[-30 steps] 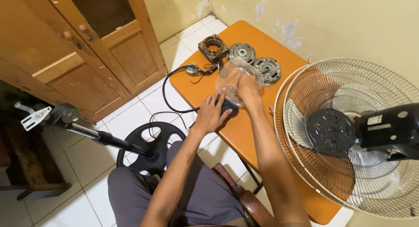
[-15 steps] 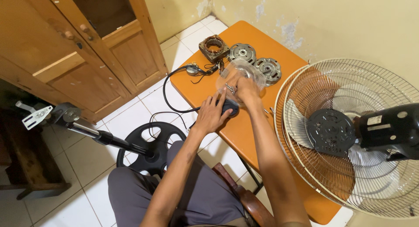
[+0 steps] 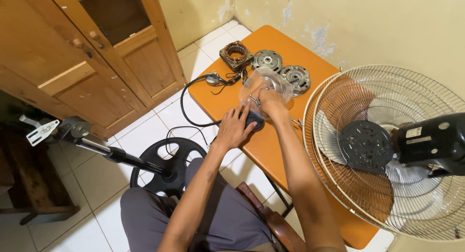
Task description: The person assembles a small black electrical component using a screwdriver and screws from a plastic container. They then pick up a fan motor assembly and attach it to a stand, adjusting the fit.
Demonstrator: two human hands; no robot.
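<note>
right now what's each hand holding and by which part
The left hand rests on a small dark part on the orange table. The right hand reaches into a clear plastic container; its grip cannot be told.

A single head-worn camera looks steeply down from above the seated person's lap, facing forward toward the room's corner at 12 o'clock. The orange table (image 3: pixel 271 150) runs from the centre toward 5 o'clock, near enough that both forearms fill the lower middle of the frame. The left hand (image 3: pixel 233 130) and right hand (image 3: pixel 271 102) sit just above centre. A fan cage (image 3: pixel 387 150) crowds 3 o'clock; a wooden cupboard (image 3: pixel 82 63) fills 10 o'clock; tiled floor (image 3: pixel 97 184) lies at 8 o'clock.
</note>
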